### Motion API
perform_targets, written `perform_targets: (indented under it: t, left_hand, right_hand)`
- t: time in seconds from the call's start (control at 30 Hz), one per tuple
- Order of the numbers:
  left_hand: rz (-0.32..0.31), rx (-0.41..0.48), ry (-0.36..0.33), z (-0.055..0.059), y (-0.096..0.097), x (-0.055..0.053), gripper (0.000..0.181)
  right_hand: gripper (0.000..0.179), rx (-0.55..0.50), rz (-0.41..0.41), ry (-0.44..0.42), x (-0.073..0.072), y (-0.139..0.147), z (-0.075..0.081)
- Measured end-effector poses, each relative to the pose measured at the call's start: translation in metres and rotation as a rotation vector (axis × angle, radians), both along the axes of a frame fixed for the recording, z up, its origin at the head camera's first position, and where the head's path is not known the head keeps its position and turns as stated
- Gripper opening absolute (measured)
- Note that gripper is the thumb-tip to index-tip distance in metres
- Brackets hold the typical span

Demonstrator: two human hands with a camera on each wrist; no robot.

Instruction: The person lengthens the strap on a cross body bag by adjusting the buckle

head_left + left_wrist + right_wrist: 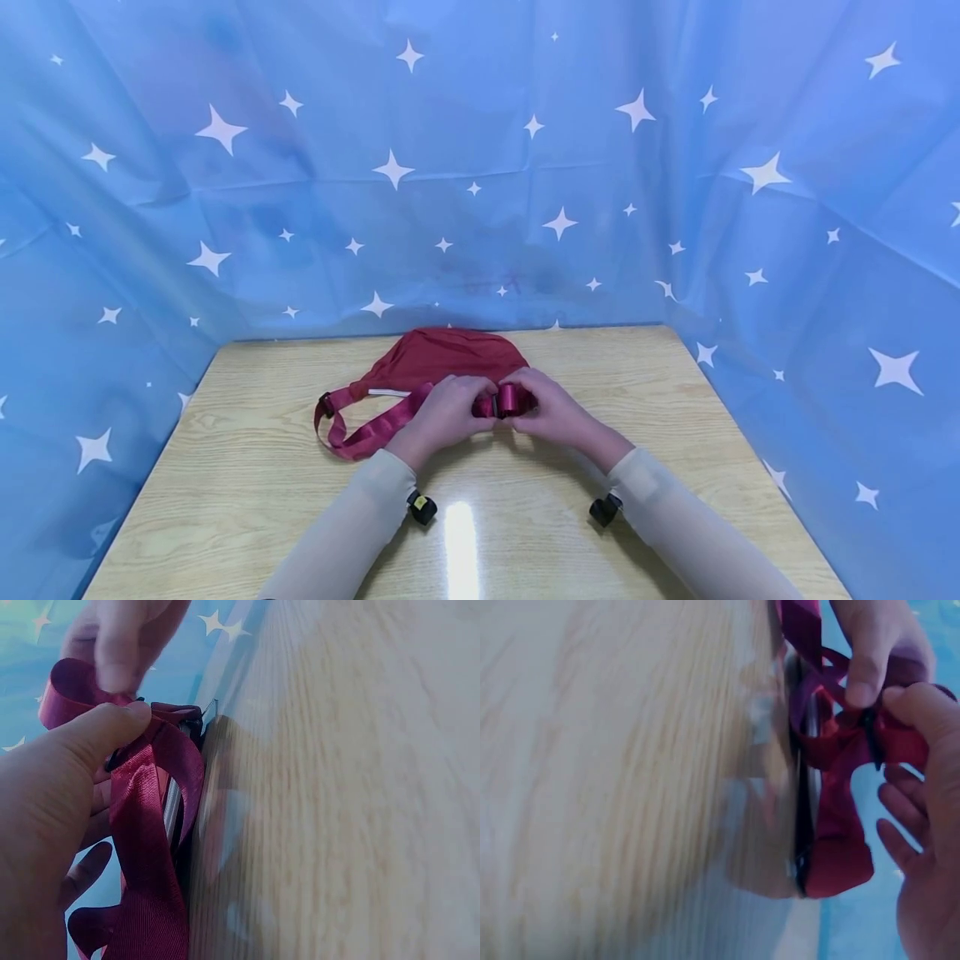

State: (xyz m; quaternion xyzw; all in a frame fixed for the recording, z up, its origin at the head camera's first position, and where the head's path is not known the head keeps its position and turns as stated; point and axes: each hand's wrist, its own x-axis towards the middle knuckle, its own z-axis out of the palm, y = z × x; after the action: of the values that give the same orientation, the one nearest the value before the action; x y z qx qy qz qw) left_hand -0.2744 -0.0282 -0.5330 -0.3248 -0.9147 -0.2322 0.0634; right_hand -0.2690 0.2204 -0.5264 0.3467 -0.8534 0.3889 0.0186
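A dark red waist bag (450, 354) lies toward the back of the table, its magenta strap (386, 429) curving out on the left. In front of the bag, my left hand (447, 408) and right hand (551, 408) meet at a looped strap section (508, 400). My left thumb and fingers pinch the strap beside a dark strap slider (872, 739). On the slider's other side my right thumb and fingers pinch the webbing, which makes a rounded loop (66, 694) in the left wrist view. Part of the slider is hidden behind the thumbs.
The wood-grain table (247, 517) ends at a blue star-printed curtain (480, 208) at the back and sides. Another black strap fitting (326, 406) sits at the strap's left bend. Small black wrist cameras hang below both sleeves.
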Motion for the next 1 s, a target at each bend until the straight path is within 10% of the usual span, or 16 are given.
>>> perform_targets:
  t: [0.3, 0.77, 1.0]
  left_hand:
    - [0.004, 0.003, -0.002, 0.001, 0.0, 0.0, 0.044]
    - [0.045, -0.003, -0.088, 0.006, -0.005, 0.003, 0.05]
    - [0.037, -0.009, -0.071, 0.004, -0.006, 0.003, 0.05]
  right_hand:
    - [0.041, -0.011, -0.001, 0.106, 0.002, -0.009, 0.008]
    - [0.035, -0.256, -0.092, -0.12, 0.01, 0.007, 0.015]
    - [0.042, -0.151, -0.078, -0.161, 0.012, 0.005, 0.019]
